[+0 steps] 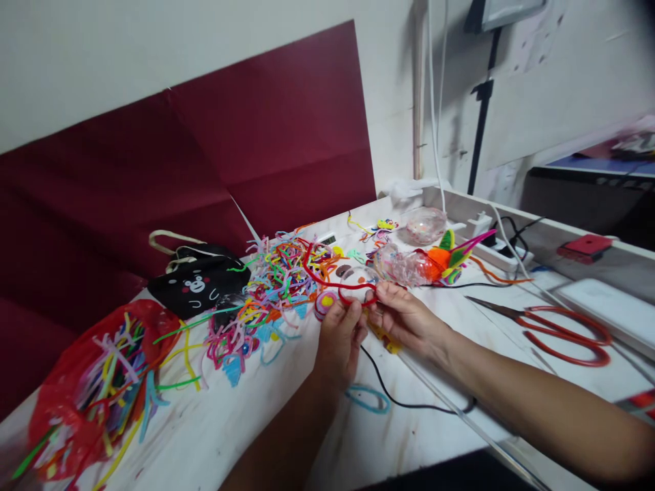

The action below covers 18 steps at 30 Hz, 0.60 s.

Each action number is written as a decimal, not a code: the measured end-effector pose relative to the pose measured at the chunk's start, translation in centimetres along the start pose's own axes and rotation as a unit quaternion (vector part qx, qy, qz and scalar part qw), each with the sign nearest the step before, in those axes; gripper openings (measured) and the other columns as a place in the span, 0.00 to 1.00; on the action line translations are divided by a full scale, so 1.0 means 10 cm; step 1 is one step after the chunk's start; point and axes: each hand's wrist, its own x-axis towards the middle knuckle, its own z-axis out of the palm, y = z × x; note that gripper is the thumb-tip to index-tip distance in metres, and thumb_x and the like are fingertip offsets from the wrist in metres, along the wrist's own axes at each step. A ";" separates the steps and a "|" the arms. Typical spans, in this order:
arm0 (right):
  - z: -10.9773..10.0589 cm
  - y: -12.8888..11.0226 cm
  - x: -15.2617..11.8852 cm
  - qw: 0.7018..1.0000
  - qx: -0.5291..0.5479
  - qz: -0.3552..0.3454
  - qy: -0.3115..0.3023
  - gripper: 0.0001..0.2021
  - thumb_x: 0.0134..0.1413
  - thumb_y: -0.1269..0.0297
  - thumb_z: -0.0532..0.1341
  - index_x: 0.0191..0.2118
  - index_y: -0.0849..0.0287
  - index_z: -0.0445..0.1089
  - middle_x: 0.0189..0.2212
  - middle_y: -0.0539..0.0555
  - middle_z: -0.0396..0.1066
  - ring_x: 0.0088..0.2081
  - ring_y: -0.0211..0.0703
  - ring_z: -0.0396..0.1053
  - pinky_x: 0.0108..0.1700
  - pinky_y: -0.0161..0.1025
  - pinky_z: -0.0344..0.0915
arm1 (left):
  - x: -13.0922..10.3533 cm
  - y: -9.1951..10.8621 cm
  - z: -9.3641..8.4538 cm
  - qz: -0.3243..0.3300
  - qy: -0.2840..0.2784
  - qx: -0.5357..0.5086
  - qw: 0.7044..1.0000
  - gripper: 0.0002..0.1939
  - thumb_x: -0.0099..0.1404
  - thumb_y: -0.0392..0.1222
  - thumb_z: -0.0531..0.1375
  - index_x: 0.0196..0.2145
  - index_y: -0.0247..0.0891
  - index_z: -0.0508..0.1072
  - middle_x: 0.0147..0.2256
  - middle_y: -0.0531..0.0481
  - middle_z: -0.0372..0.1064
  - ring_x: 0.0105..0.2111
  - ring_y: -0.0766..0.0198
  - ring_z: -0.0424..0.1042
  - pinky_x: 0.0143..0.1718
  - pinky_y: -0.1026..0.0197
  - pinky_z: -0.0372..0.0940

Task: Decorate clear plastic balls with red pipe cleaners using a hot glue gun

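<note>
A red pipe cleaner (318, 278) is pinched between the fingertips of both hands. Its free end rises to the upper left, and the held part bends into a small loop. My left hand (340, 341) grips the loop's lower left side; my right hand (409, 317) grips it on the right. Just behind the fingers is a clear round plastic piece (353, 276), partly hidden by them. A round pink and yellow piece (325, 303) lies beside my left hand. A yellow item (385, 337) shows below my right hand, mostly covered.
A heap of colourful pipe cleaners (281, 273) spreads left of the hands. A red plastic bag (66, 368) holds more, near a black pouch (192, 286). Orange-handled scissors (563, 327), a power strip (494, 256) and a decorated clear ornament (417, 266) lie right. A black cable (404, 406) crosses the table.
</note>
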 end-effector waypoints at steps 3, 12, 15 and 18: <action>-0.01 0.01 0.00 1.000 -0.008 0.004 -0.006 0.17 0.44 0.62 0.82 0.30 0.57 0.73 0.25 0.45 0.76 0.28 0.33 0.74 0.35 0.31 0.74 | 0.03 0.00 0.02 0.011 0.005 -0.029 1.000 0.25 0.45 0.49 0.81 0.33 0.37 0.76 0.29 0.54 0.71 0.25 0.74 0.64 0.22 0.72 0.56; 0.01 0.01 -0.01 0.999 0.008 0.032 -0.018 0.18 0.44 0.57 0.82 0.34 0.57 0.75 0.26 0.46 0.79 0.28 0.36 0.77 0.34 0.32 0.76 | 0.06 0.03 -0.04 -0.001 0.017 -0.067 0.998 0.27 0.41 0.48 0.83 0.33 0.36 0.76 0.28 0.55 0.74 0.24 0.74 0.69 0.22 0.73 0.60; -0.01 0.02 0.00 0.999 0.020 0.046 -0.017 0.19 0.47 0.55 0.81 0.36 0.57 0.75 0.28 0.48 0.80 0.29 0.37 0.78 0.32 0.31 0.75 | 0.07 0.04 -0.06 0.000 0.012 -0.074 0.997 0.28 0.41 0.47 0.83 0.33 0.35 0.75 0.28 0.55 0.74 0.24 0.74 0.68 0.21 0.73 0.60; -0.04 0.02 0.00 0.998 0.023 0.050 -0.004 0.18 0.47 0.59 0.81 0.35 0.57 0.74 0.27 0.48 0.81 0.29 0.37 0.79 0.30 0.30 0.74 | 0.08 0.05 -0.08 -0.007 0.001 -0.077 0.997 0.28 0.41 0.46 0.83 0.33 0.35 0.75 0.28 0.56 0.73 0.24 0.74 0.67 0.20 0.73 0.59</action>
